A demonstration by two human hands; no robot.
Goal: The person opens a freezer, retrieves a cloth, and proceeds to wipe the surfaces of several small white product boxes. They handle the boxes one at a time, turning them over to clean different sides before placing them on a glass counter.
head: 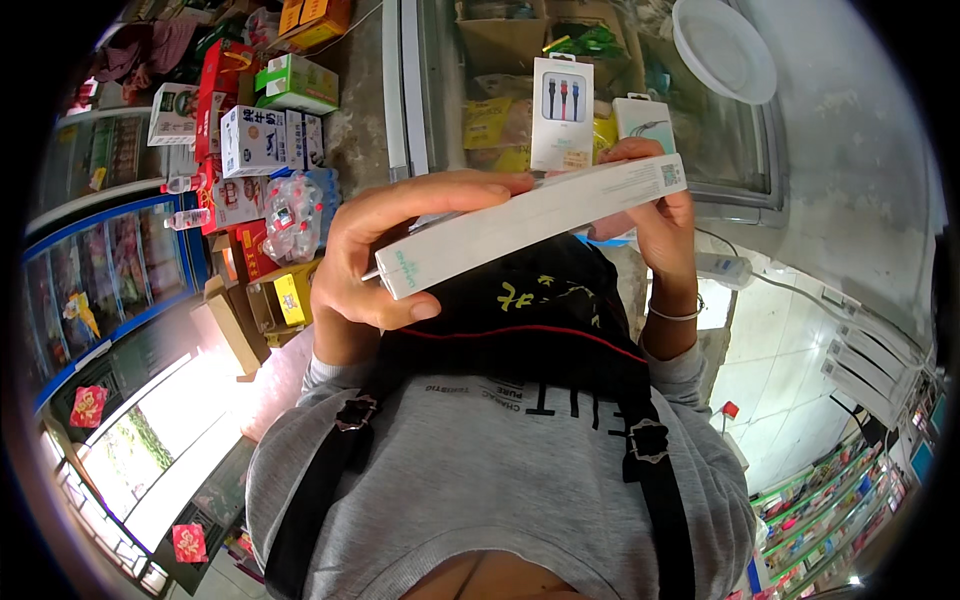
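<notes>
A long white retail box [525, 225] is held tilted in front of my chest, its narrow side turned up. Small print and a square code run along that side. My left hand [367, 247] grips the lower left end, thumb on the near edge and fingers across the far one. At the upper right end, my right hand [660, 210] closes around it, a bracelet on its wrist. Just beyond stand a white charging-cable box [562, 146] and a second white cable box [645, 120], both on a glass-topped chest freezer [709, 157]. The held box's broad faces are mostly hidden.
A white plastic basin [724, 52] rests at the freezer's far right. Milk cartons [255, 142] and shrink-wrapped bottles [296, 217] are stacked at left. A power strip [724, 270] with a cable lies right of me. A black apron [517, 352] covers my front.
</notes>
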